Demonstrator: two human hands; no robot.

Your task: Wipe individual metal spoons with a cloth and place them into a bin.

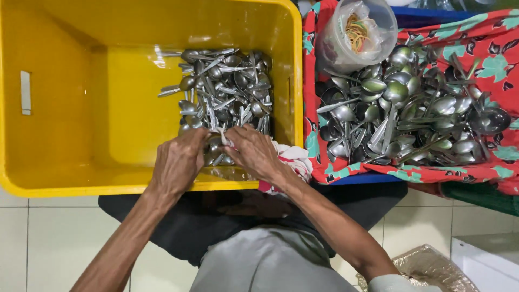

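Both hands reach into a big yellow plastic bin (65, 97) that holds a heap of steel spoons and forks (227, 89) at its right side. My left hand (178, 159) rests curled on the near edge of that heap, fingers closed around cutlery. My right hand (254, 151) is beside it, gripping a white and pink cloth (289, 157) that wraps around the cutlery and trails over the bin's front rim. The two hands almost touch at the cloth's tip.
To the right, a second pile of spoons and forks (411, 108) lies on a red floral cloth (486, 43) draped over a blue crate (362, 178). A clear plastic tub with rubber bands (357, 32) stands behind it. Tiled floor (43, 238) lies below; a crinkled bag (432, 267) sits at lower right.
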